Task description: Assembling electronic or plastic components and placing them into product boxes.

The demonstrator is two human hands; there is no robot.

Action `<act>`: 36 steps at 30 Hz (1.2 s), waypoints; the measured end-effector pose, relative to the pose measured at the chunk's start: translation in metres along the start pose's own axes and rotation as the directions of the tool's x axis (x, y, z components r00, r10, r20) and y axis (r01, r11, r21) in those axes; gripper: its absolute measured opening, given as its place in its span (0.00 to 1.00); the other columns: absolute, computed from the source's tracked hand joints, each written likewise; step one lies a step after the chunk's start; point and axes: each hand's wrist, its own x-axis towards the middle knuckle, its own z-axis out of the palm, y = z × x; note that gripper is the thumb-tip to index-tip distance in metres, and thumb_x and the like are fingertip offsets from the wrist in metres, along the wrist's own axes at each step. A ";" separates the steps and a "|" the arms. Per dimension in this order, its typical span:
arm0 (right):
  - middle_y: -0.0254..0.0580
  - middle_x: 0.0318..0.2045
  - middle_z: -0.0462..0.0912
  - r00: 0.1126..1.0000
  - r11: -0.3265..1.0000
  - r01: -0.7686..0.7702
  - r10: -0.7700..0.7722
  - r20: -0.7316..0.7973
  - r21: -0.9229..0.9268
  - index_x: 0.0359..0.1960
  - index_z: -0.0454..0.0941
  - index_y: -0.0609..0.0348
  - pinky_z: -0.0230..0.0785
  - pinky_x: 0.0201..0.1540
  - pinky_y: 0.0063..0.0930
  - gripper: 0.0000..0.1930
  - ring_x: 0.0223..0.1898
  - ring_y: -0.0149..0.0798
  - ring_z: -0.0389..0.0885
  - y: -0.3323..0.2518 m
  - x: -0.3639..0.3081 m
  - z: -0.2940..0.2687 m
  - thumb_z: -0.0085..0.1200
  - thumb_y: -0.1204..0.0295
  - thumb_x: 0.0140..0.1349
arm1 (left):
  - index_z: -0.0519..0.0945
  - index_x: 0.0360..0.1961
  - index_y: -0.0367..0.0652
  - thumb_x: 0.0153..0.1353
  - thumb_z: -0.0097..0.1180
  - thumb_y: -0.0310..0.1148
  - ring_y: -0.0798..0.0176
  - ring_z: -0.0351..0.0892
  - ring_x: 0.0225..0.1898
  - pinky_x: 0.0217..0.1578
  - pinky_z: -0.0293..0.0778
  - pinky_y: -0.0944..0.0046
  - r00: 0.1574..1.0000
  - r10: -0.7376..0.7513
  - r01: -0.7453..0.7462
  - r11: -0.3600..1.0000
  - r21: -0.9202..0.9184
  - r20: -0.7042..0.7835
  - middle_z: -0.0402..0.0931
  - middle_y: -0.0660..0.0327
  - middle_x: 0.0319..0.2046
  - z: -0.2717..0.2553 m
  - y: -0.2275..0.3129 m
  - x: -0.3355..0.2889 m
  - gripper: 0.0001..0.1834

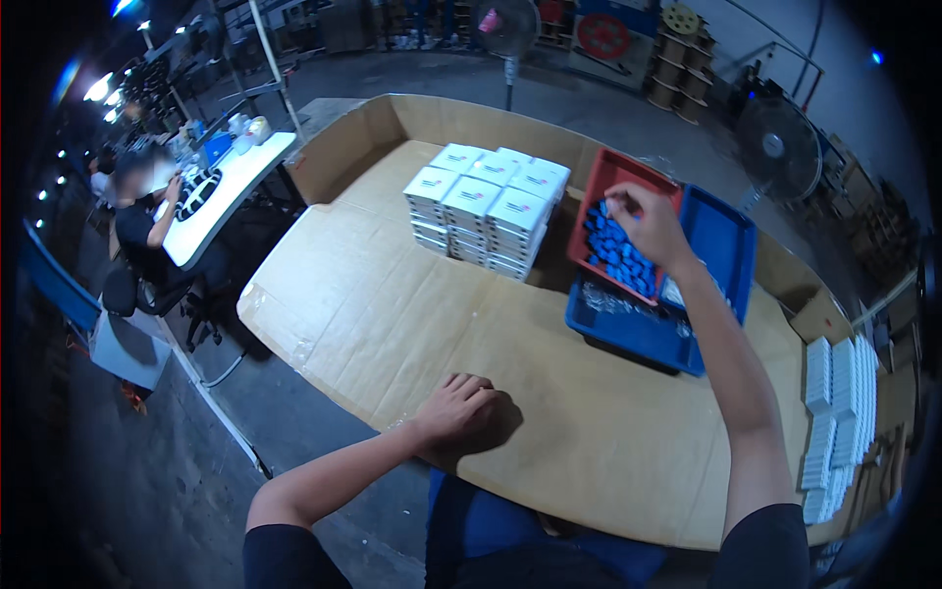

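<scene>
My right hand [643, 224] is over a red plastic bin [610, 169], its fingers drawn together in a pinch. Whatever may be between those fingertips is too small to make out. Beneath them the bin holds a heap of small blue pieces [616, 251]. My left hand [457, 406] rests by the near edge of the cardboard-covered table [363, 304], fingers curled under, and their inner side is hidden. Straight ahead stands a block of stacked white boxes [486, 201], touched by neither hand.
The red bin sits on blue trays [721, 240] with clear plastic bags in the lower one. Cardboard walls [451, 113] border the table's far side. White stacks [839, 412] stand at the right. A person [147, 221] sits at a white table [231, 196] on the left.
</scene>
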 end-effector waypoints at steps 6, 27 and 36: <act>0.50 0.38 0.90 0.953 0.970 -0.091 0.151 0.261 -0.226 0.43 0.88 0.62 0.79 0.46 0.38 0.15 0.40 0.44 0.89 0.053 0.158 0.081 0.64 0.61 0.67 | 0.78 0.55 0.48 0.61 0.66 0.41 0.50 0.75 0.55 0.58 0.69 0.50 0.999 0.002 -0.006 0.996 -0.089 -0.050 0.77 0.56 0.52 0.019 -0.024 -0.008 0.22; 0.51 0.40 0.91 0.671 0.884 -0.382 0.467 0.576 -0.271 0.41 0.92 0.64 0.72 0.56 0.43 0.24 0.49 0.41 0.85 0.175 0.262 0.180 0.75 0.53 0.58 | 0.77 0.55 0.43 0.63 0.65 0.44 0.54 0.75 0.57 0.62 0.68 0.52 0.992 -0.053 0.073 0.979 -0.189 0.112 0.76 0.56 0.54 -0.002 -0.025 0.011 0.24; 0.39 0.43 0.88 0.961 0.913 -0.268 0.232 0.151 0.306 0.48 0.86 0.59 0.71 0.57 0.32 0.17 0.49 0.35 0.83 0.159 0.260 0.162 0.74 0.68 0.59 | 0.78 0.55 0.44 0.63 0.65 0.45 0.54 0.75 0.58 0.62 0.68 0.51 0.997 -0.019 0.033 0.980 -0.197 0.070 0.77 0.56 0.54 0.006 -0.022 0.017 0.23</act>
